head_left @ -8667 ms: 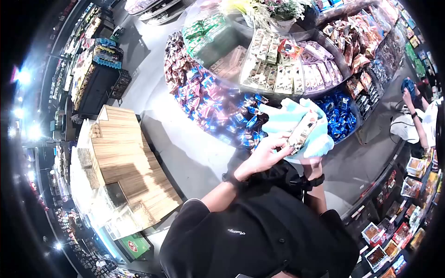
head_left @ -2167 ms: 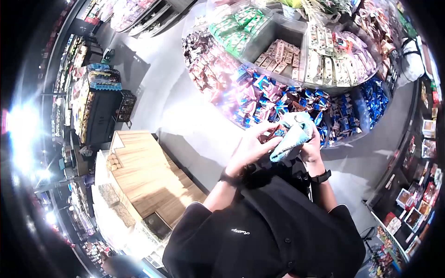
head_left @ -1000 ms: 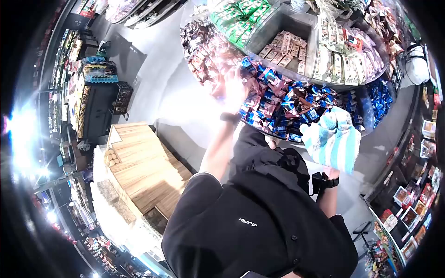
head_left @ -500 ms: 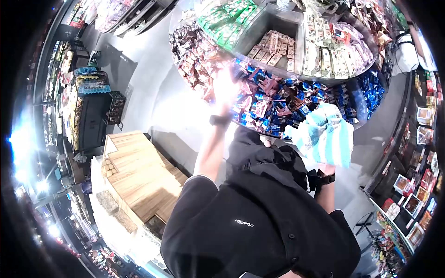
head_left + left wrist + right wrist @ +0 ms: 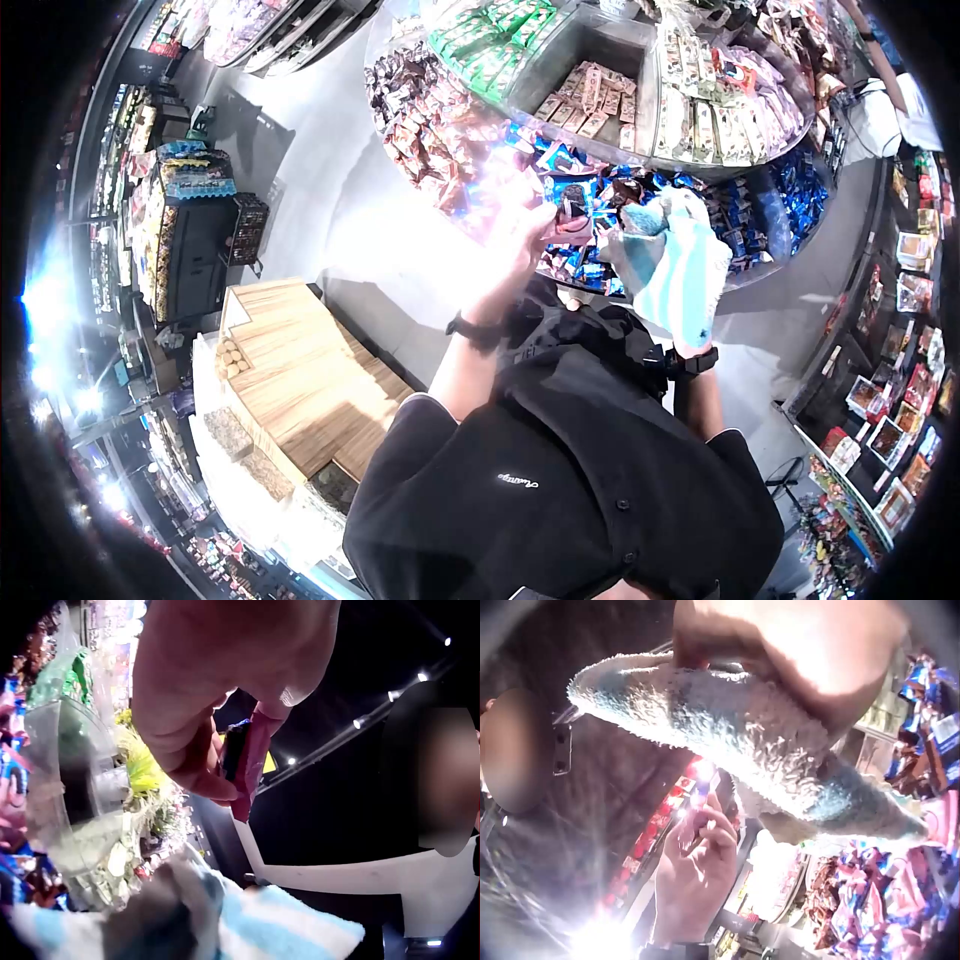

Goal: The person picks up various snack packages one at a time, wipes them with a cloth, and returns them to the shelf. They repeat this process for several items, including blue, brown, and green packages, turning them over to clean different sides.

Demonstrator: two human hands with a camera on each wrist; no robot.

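Observation:
My left hand [image 5: 513, 245] pinches a small pink wrapped snack packet [image 5: 255, 761] between thumb and fingers, held over the lower candy bin. In the left wrist view the packet stands on edge, with a dark printed face partly showing. A blue-and-white striped towel [image 5: 685, 265] drapes over my right hand and mostly hides it in the head view. The right wrist view shows the right hand [image 5: 802, 649] gripping the fluffy towel from above. Towel and packet are close together, a little apart. Several pink and blue packets [image 5: 600, 265] fill the bin beneath.
Above the lower bin, a round tiered display holds green packets [image 5: 490, 60], pale bars [image 5: 590, 100] and cream packets [image 5: 705, 130]. A wooden counter [image 5: 300, 370] stands at left. Product shelves [image 5: 890, 400] line the right side, and another person's arm [image 5: 880, 60] shows at upper right.
My left hand has come back from the glaring left side of the bin and now holds a pink packet. The towel has moved slightly up and left towards it.

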